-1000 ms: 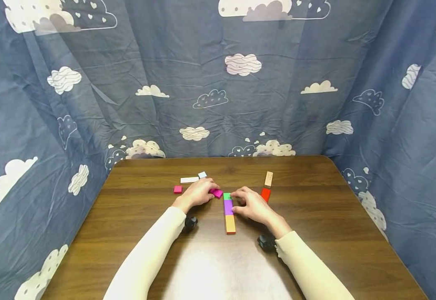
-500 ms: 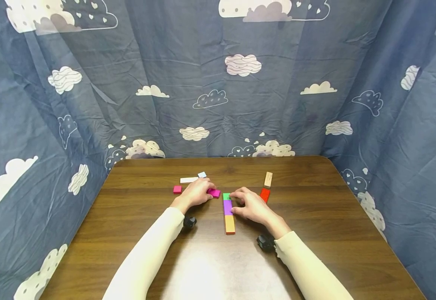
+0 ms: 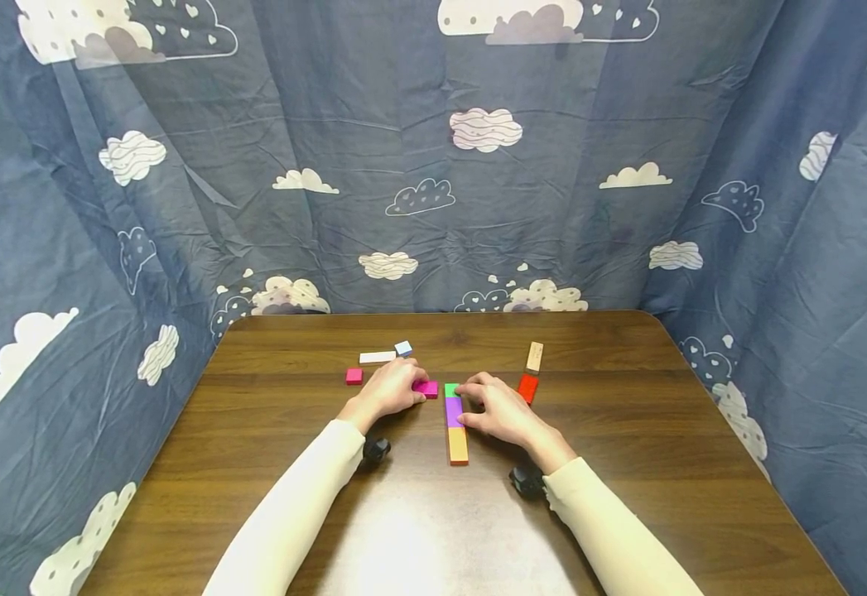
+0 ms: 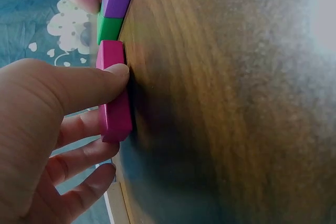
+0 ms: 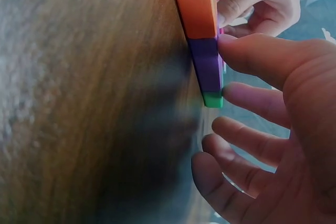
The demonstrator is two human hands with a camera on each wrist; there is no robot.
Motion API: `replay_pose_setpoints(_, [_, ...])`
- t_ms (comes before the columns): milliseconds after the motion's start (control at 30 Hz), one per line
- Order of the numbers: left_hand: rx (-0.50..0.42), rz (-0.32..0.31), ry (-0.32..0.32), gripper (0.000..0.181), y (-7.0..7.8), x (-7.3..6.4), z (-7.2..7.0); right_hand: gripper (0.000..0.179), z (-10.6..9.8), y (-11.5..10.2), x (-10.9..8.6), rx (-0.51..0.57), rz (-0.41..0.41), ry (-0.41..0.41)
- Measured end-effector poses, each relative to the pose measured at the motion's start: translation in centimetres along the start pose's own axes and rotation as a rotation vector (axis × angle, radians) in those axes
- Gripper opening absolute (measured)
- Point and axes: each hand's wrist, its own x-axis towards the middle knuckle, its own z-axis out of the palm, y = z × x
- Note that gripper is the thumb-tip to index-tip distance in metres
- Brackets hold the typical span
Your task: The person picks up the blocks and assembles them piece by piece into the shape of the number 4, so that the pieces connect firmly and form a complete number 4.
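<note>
Magenta block (image 4: 117, 119), oblong, smooth, in left hand (image 3: 387, 387)

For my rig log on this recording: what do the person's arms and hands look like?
The left sleeve and right sleeve are long, plain and cream. A small black device shows near each cuff. The left hand and right hand are bare, with no gloves.

The sleeves (image 3: 291, 505) are long and cream-coloured, with a small black device (image 3: 377, 450) at each cuff (image 3: 345, 435).
</note>
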Motion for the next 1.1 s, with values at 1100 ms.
replay_pose_setpoints(1100, [-0.054, -0.028, -0.006, 0.027, 1.3, 0.0, 0.3, 0.05, 0.3, -0.1, -0.2, -0.013, 0.014, -0.001])
